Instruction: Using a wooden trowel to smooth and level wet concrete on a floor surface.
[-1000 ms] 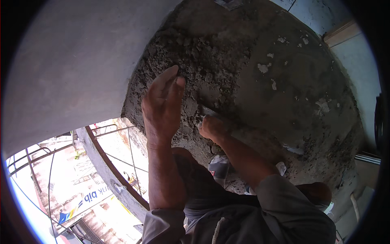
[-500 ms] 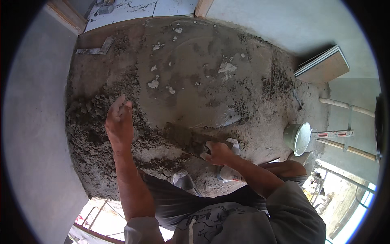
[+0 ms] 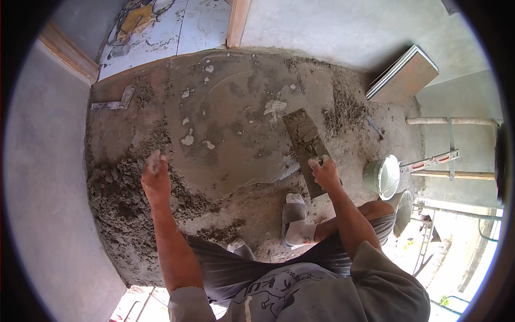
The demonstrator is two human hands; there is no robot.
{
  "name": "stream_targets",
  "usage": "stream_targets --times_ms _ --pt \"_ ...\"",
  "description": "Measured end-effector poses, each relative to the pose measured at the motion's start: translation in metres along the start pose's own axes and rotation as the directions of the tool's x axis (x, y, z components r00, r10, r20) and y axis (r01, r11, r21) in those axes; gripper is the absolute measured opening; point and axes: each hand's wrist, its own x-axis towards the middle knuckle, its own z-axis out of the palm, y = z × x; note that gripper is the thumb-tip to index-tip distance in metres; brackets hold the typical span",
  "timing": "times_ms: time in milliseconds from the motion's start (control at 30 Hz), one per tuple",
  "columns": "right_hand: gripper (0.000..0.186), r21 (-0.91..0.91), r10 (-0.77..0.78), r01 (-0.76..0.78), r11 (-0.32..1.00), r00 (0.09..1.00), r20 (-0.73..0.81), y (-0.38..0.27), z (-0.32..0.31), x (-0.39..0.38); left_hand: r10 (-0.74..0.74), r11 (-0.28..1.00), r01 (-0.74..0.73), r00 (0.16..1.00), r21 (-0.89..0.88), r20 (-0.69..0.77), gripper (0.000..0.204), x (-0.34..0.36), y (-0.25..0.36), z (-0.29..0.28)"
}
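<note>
My right hand [image 3: 325, 174] grips the handle of a long rectangular plastering trowel [image 3: 302, 132]. Wet grey mortar clings to the trowel's upturned face, and its blade is tilted above the floor near my foot. My left hand [image 3: 156, 176] is raised with its fingers curled in; I see nothing in it. It is above the edge of a heap of loose, crumbly mortar [image 3: 115, 188] along the left wall. Ahead of me spreads a smoothed patch of wet mortar [image 3: 225, 129] with several pale lumps on it.
A bucket [image 3: 374, 177] stands at the right beside a spirit level [image 3: 430, 161] and wooden poles. Stacked tiles [image 3: 406, 75] lean against the far-right wall. An L-shaped metal piece [image 3: 115, 100] lies at the far left. White tiles [image 3: 201, 27] begin beyond the doorway.
My right hand has lifted the trowel off the mortar and swung it right and away, turning up its mortar-covered face. My left hand has curled its fingers more. The whole view has shifted.
</note>
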Motion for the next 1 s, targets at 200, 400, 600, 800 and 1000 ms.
stream_targets --times_ms 200,400,600,800,1000 --pt "0.040 -0.366 0.008 -0.048 0.929 0.994 -0.110 -0.041 0.012 0.075 0.034 0.998 -0.033 0.999 0.063 -0.015 0.041 -0.010 0.017 -0.006" --pt "0.046 -0.152 0.113 -0.161 0.975 0.952 -0.285 -0.026 0.033 0.081 -0.022 1.000 0.021 0.998 -0.015 -0.056 0.041 -0.015 0.022 -0.013" --pt "0.046 0.340 0.298 -0.250 0.907 0.950 -0.095 0.019 0.035 0.127 -0.032 0.995 0.039 0.997 0.088 -0.074 0.041 -0.029 0.049 -0.012" --pt "0.054 0.423 0.217 -0.263 0.867 0.964 0.155 -0.005 0.080 0.180 -0.024 0.994 0.031 0.997 0.103 -0.069 0.037 -0.052 0.061 -0.020" --pt "0.064 0.048 0.113 -0.130 0.990 0.959 0.262 -0.031 0.134 0.100 -0.060 0.991 0.060 0.998 0.115 -0.005 0.038 -0.048 0.067 -0.004"
